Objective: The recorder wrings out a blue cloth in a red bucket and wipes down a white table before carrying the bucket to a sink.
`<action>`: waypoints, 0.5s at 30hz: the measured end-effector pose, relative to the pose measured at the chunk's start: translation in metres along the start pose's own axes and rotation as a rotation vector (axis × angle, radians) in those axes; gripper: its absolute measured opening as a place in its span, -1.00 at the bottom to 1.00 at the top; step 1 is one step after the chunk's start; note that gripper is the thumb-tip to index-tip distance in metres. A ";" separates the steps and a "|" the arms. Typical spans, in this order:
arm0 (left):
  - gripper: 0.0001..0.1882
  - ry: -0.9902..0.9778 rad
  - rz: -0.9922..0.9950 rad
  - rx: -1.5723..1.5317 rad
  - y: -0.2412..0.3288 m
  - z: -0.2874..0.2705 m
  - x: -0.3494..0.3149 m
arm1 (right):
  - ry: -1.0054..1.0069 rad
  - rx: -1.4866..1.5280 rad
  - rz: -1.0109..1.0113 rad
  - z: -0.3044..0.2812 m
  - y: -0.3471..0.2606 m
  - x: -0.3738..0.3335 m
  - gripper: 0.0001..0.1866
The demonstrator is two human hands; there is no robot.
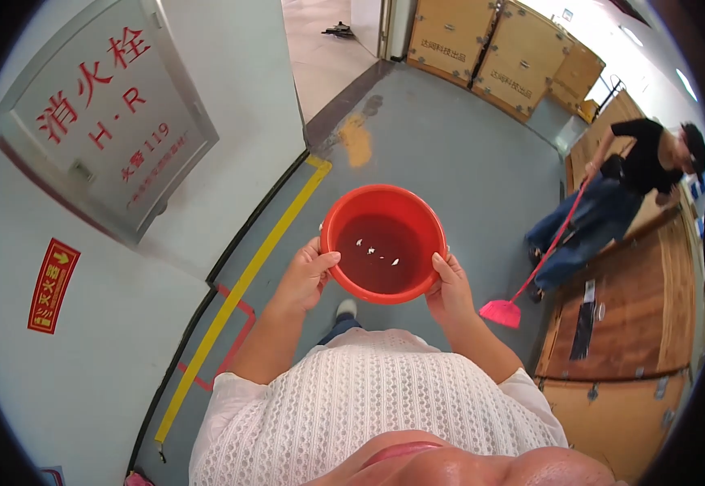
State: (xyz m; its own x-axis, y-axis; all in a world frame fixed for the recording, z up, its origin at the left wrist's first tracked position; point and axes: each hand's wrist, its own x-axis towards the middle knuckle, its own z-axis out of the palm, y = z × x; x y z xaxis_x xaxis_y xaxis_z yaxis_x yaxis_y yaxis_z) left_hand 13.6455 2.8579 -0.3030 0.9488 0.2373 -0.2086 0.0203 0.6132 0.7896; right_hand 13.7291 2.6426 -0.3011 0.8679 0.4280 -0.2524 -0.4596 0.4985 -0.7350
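Note:
A round red plastic basin (385,298) is held out in front of my body, its rim level. Dark water (381,263) covers its bottom, with several white reflections or bits on the surface. My left hand (310,271) grips the left side of the rim, thumb over the edge. On the opposite side my right hand (447,279) clasps the rim the same way. The fingers under the basin are mostly hidden.
To the right a person (640,174) holds a pink broom (501,312) on the grey floor (474,162). Wooden crates (523,61) stand at the back and right. A metal wall cabinet (109,121) is at left. A doorway (332,65) lies ahead, near a tan floor patch (356,139).

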 end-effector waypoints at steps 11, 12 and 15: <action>-0.80 -0.080 -0.032 0.026 0.046 0.043 0.283 | 0.030 0.003 -0.084 -0.003 -0.100 0.253 -0.92; -0.80 -0.072 -0.027 0.026 0.048 0.046 0.308 | 0.040 0.009 -0.079 -0.002 -0.110 0.274 -0.94; -0.77 -0.071 -0.029 0.007 0.049 0.059 0.383 | 0.044 0.007 -0.065 -0.009 -0.137 0.344 -0.96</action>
State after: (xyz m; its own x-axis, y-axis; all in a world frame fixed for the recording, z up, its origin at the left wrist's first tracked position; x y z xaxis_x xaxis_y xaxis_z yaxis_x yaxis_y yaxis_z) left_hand 14.0282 2.9342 -0.3105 0.9678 0.1653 -0.1897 0.0496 0.6138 0.7879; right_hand 14.0922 2.7152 -0.2927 0.9032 0.3611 -0.2322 -0.4035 0.5292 -0.7464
